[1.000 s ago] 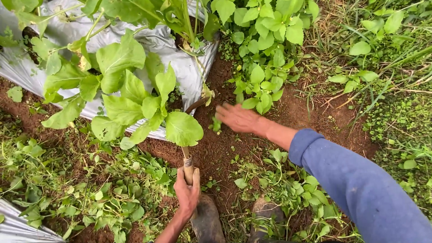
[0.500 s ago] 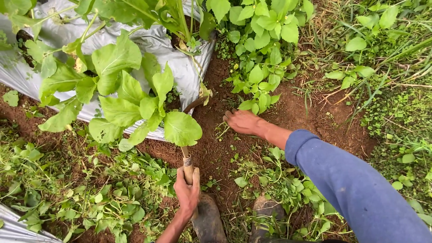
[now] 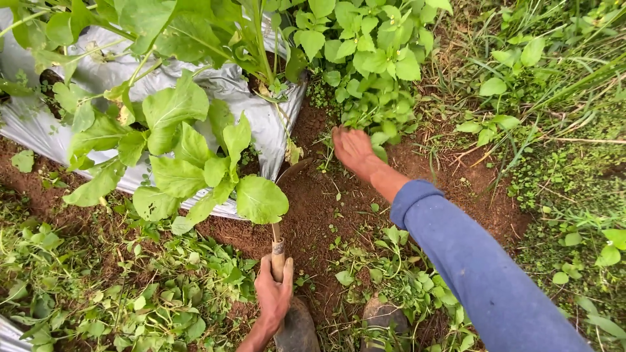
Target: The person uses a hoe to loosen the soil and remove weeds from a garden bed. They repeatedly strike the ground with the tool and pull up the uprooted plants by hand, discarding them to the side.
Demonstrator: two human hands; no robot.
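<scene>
Now | left hand (image 3: 272,294) grips wooden handle (image 3: 278,253) | right hand (image 3: 353,148) spread at weeds' (image 3: 365,58) edge

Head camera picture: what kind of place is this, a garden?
Most likely a vegetable plot or small farm field. Leafy green plants grow through silver plastic sheeting over a raised bed, red-brown soil lies bare between, and the left hand grips a wooden tool handle.

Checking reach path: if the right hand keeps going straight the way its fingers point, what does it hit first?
The right hand points up-frame toward the clump of small-leaved weeds. Its fingertips look already at the clump's lower leaves, so those weeds come first. Depth is unclear from the head view, so contact is uncertain.
</scene>
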